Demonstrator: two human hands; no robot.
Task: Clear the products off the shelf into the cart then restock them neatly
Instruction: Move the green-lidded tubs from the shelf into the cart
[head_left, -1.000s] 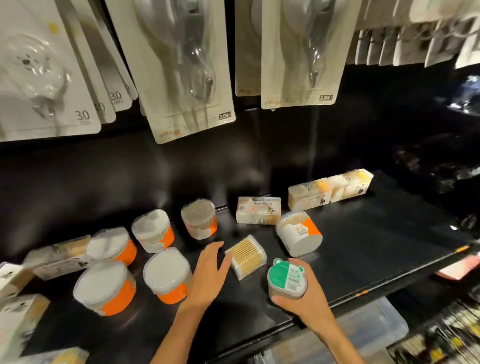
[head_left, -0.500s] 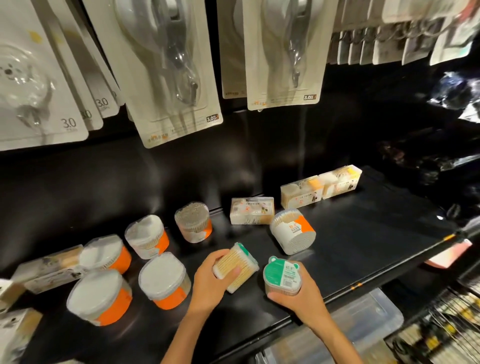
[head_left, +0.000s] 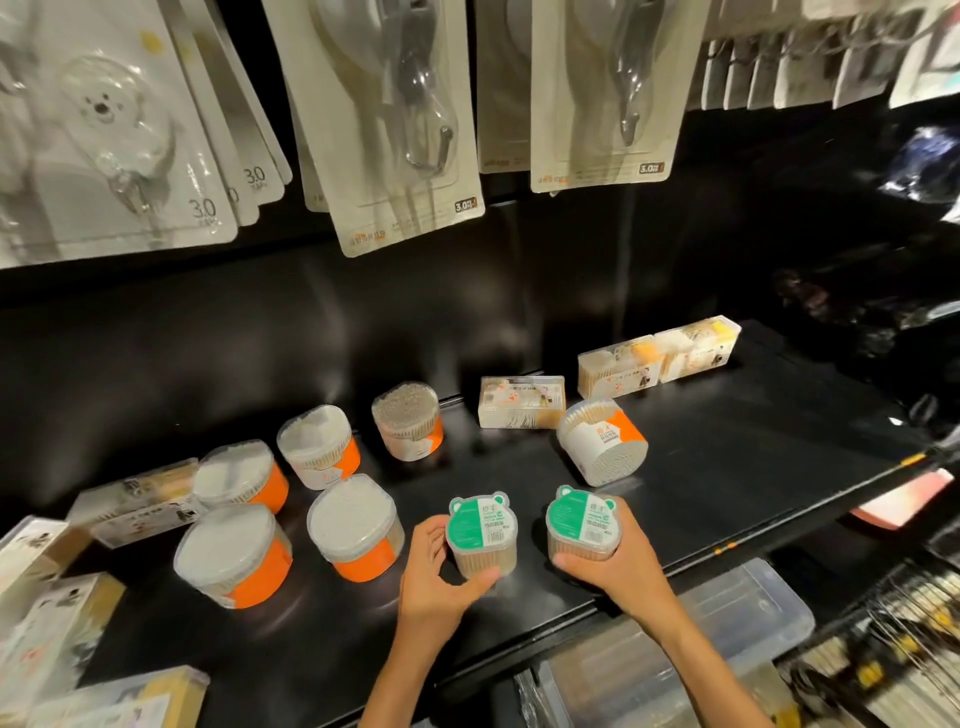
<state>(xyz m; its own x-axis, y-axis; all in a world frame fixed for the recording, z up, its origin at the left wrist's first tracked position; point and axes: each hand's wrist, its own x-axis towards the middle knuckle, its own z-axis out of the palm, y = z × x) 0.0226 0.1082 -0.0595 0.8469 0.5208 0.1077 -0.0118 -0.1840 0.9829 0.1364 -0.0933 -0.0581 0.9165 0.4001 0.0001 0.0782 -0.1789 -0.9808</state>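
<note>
Two green-lidded bear tubs — we grip one (head_left: 480, 540) in our left hand (head_left: 436, 577), its twin (head_left: 584, 525) in our right hand (head_left: 618, 564), fingers curled round each. Both upright near the shelf's front edge (head_left: 779, 540), just before the tipped orange-banded tub (head_left: 602, 441) — apparently being lined up as a pair.

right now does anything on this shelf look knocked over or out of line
Yes. One orange-labelled round tub lies tipped on its side mid-shelf, while the other round tubs stand upright. The two green-lidded tubs, in the left hand and right hand, stand upright.
</note>
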